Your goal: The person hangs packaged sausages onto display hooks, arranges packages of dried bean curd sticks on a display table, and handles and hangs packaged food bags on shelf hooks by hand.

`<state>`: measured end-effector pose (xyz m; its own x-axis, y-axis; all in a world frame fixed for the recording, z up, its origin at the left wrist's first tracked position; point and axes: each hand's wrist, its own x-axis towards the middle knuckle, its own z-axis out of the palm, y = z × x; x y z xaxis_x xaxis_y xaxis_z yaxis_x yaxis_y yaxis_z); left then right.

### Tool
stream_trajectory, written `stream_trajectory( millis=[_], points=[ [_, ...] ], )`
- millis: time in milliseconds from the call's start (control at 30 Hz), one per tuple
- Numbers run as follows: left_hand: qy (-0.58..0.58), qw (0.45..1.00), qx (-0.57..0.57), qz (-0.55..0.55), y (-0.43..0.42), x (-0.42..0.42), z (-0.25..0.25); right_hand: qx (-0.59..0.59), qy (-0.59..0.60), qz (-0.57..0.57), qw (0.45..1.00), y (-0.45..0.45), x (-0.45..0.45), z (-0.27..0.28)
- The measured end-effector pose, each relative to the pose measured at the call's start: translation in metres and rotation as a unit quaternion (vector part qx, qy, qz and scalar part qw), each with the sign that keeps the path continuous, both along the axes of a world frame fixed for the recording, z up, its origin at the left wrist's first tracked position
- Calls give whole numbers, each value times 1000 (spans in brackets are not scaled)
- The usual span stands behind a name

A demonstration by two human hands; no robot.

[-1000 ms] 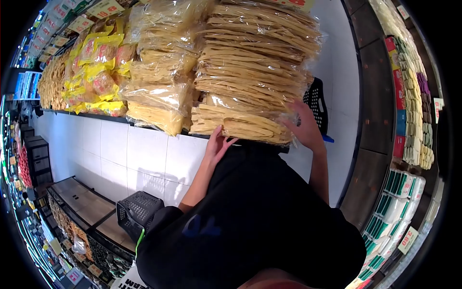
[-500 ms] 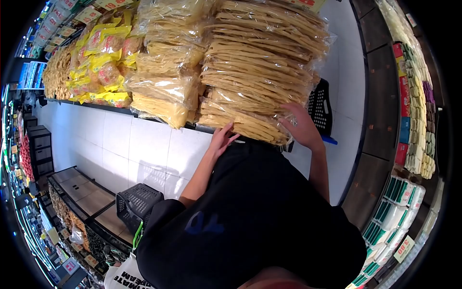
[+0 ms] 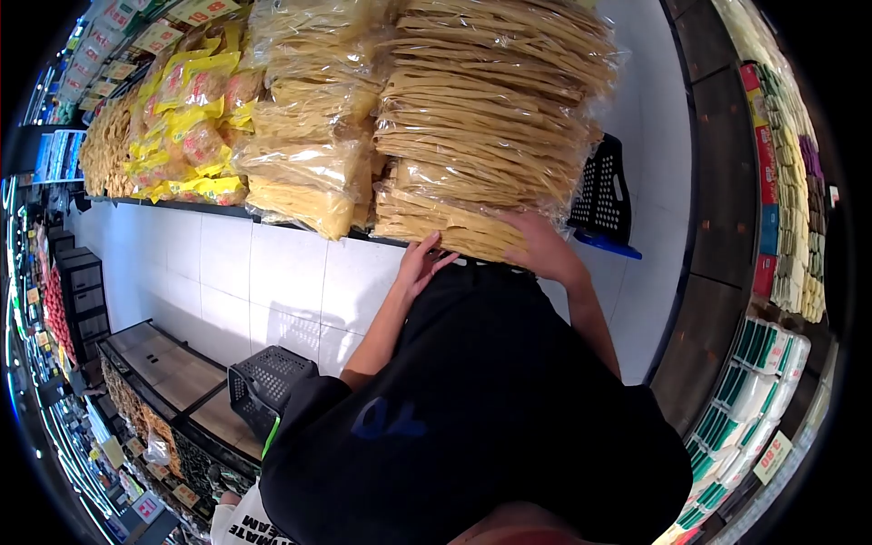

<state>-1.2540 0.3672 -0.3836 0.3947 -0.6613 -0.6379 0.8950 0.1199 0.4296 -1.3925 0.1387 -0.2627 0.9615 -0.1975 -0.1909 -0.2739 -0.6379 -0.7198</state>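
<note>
Clear bags of long, flat yellow strips (image 3: 490, 118) lie stacked right in front of me. The bag nearest my body (image 3: 445, 222) has both my hands at it. My left hand (image 3: 423, 261) touches its front edge, thumb and fingers apart. Over its right end rests my right hand (image 3: 543, 247), fingers spread on the plastic. Neither hand is closed round anything. A second stack of bagged strips (image 3: 304, 173) lies to the left.
Yellow-edged packets (image 3: 195, 136) lie further left on the display. One black basket (image 3: 603, 193) is beyond the stack's right side, another (image 3: 270, 381) at lower left. Shelves with green-and-white packs (image 3: 749, 381) line the right.
My right hand has moved left and slightly down from the bag's right corner onto its top. My left hand has stayed at the front edge, shifting only slightly.
</note>
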Motion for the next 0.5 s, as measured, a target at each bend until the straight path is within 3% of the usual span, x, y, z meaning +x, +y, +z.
stream_trajectory(
  millis=[333,500],
  points=[
    [-28,999,-33,9,-14,8,21,-66,-14,-75,995,15,7,-2],
    [-46,998,-42,15,-35,20,30,-147,-102,-125,976,1,27,-6]
  ],
)
